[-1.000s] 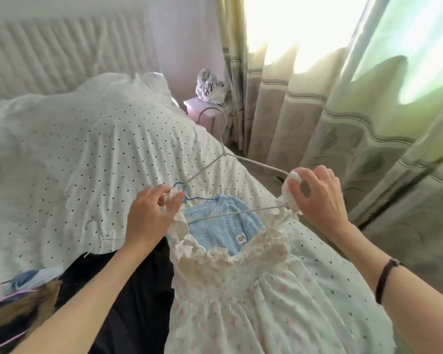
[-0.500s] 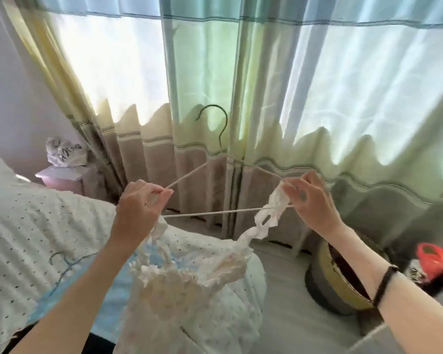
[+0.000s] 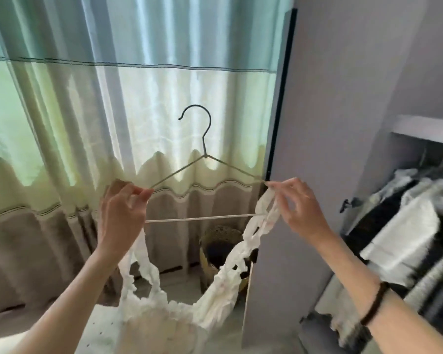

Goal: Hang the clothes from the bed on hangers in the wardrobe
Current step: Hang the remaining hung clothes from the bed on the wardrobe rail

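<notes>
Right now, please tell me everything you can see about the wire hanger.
The wire hanger is thin, pale and triangular, with a dark hook at its top. It is held upright in the air before the curtain. The left hand pinches its left end and the right hand its right end. The ruffled straps of a white dress loop over both ends, and the dress sags below.
</notes>
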The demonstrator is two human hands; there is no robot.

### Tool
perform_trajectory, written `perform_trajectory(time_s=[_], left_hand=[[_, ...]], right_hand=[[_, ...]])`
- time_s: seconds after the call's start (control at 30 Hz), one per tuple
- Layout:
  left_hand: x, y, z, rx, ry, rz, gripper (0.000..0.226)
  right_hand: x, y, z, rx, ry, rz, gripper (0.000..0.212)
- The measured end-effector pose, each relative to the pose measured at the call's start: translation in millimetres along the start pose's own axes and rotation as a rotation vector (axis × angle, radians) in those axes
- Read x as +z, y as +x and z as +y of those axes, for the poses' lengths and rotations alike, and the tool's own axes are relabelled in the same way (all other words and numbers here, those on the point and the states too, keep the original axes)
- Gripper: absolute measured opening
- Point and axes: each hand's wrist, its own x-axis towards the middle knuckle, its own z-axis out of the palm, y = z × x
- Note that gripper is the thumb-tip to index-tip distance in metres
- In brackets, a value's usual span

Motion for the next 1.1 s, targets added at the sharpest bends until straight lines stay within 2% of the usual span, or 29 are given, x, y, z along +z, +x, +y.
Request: perform_trajectory(time_s=[0.1, 0.23, 0.4, 0.5, 0.63, 0.73, 0.97, 1.1], left_hand=[[47, -6, 37, 0.108, -0.017, -0.042, 0.014], [106, -22, 67, 0.169, -0.049, -0.127, 0.018], [159, -38, 93, 0.215, -0.146, -0.249, 0.011], [189, -42, 106, 0.253, -0.207, -0.319, 0.012], [230, -36, 122, 0.325, -0.271, -0.451, 0.017], [258, -38, 136, 0.394, -0.337, -0.547, 0.020], [301, -60, 184, 0.475, -0.474, -0.718, 0.025], [319, -77, 208, 0.472, -0.484, -0.860, 0.027]], right_hand=[[-34, -23, 42, 0.084, -0.054, 0.000, 0.040], [-77, -55, 80, 0.194, -0.118, -0.003, 0.036], [-113, -90, 100, 0.343, -0.215, -0.032, 0.030], [-128, -102, 98, 0.469, -0.237, 0.018, 0.018], [-140, -116, 96, 0.634, -0.255, 0.095, 0.034], [-143, -129, 86, 0.729, -0.240, 0.079, 0.043], [-158, -169, 51, 0.921, -0.156, 0.113, 0.039], [-166, -182, 34, 1.029, -0.078, 0.070, 0.033]])
